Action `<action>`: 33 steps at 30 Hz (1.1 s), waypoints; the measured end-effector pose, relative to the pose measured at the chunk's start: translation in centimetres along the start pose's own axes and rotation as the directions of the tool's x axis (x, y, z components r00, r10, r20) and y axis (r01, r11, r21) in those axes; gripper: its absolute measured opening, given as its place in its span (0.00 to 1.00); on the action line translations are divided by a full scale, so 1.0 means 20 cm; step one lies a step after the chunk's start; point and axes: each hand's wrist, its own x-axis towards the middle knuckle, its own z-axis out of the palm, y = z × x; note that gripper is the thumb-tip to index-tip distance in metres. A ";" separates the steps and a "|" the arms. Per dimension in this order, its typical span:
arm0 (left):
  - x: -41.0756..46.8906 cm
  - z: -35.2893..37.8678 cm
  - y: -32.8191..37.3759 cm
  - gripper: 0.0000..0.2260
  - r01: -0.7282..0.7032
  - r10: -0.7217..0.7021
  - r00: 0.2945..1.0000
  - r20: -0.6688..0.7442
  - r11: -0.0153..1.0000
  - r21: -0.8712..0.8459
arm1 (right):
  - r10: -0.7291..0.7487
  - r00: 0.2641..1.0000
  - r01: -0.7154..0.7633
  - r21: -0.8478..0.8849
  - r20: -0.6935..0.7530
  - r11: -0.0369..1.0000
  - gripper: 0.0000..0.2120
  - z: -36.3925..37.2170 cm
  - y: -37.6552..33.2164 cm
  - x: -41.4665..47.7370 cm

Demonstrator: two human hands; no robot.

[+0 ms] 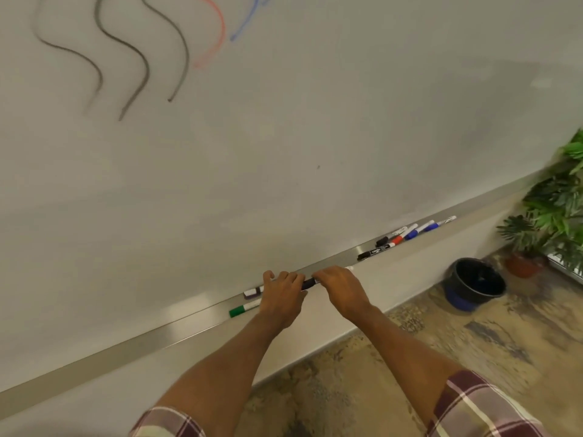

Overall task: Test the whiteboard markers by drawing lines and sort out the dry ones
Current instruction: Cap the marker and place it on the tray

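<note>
Both hands meet over the tray. The left hand curls round one end of a dark marker, and the right hand grips the other, with a short stretch showing between them. Just left of them lie a purple marker and a green marker. Well to the right sits a cluster of about six, blurred. The board shows three black lines, one red line and one blue line.

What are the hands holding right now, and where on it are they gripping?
A dark marker, above the tray. The left hand grips one end, the right hand grips the other; only a short dark stretch shows between them.
</note>
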 end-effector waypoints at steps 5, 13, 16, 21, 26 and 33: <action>0.33 0.12 0.16 0.17 0.034 -0.031 0.998 0.052 0.998 -0.055 | 0.023 1.000 -0.023 0.037 0.002 0.999 0.12 0.06 0.38 0.09; 0.69 0.30 0.33 0.19 0.073 -0.060 0.992 0.108 0.990 -0.120 | 0.076 0.996 -0.080 0.102 0.042 0.991 0.12 0.19 0.79 0.25; 0.76 0.33 0.36 0.22 0.081 -0.063 0.991 0.116 0.985 -0.151 | 0.080 0.995 -0.088 0.139 0.064 0.986 0.10 0.24 0.87 0.31; 0.81 0.40 0.39 0.26 0.080 -0.056 0.988 0.146 0.983 -0.165 | 0.042 0.995 -0.056 0.159 0.089 0.986 0.08 0.33 0.99 0.34; 0.83 0.42 0.38 0.26 0.079 -0.052 0.983 0.177 0.986 -0.147 | 0.055 0.995 -0.068 0.159 0.089 0.985 0.10 0.35 1.05 0.34; 0.82 0.38 0.40 0.22 0.108 -0.083 0.986 0.145 0.980 -0.168 | 0.052 0.998 -0.054 0.073 0.025 0.996 0.11 0.32 1.02 0.31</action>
